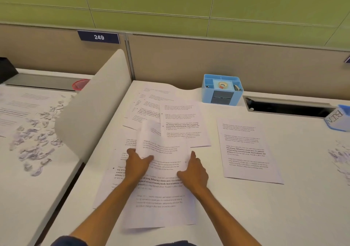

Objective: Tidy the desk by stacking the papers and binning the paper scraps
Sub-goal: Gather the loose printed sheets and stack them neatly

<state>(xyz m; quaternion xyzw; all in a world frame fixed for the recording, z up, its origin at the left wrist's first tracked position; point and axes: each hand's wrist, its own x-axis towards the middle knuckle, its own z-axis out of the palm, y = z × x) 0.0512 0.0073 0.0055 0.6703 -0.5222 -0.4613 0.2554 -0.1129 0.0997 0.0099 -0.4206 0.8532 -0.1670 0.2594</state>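
While both forearms reach in from the near edge, the left hand [136, 165] and right hand [193, 171] hold one printed sheet [162, 151] by its two side edges, near the middle of the white desk [265, 208]. Left thumb lies on top of the page with fingers curled under the left edge; right hand clasps the right edge, index finger pointing up along it. The sheet's far end bows upward, lifted off the pages below. Under it, more printed papers [151, 198] lie overlapped and skewed toward the near edge. A further loose spread of pages [170, 111] fans toward the back partition. A single sheet [246, 149] lies flat, apart, to the right. Paper scraps [339, 156] sit at the far right edge. A container lettered "BIN" [338, 118] stands at the right, partly cut off. Blue desk organiser [221, 90] at the back, holding a tape roll. On the neighbouring desk left of the curved divider [91, 109], more scraps [36, 141].
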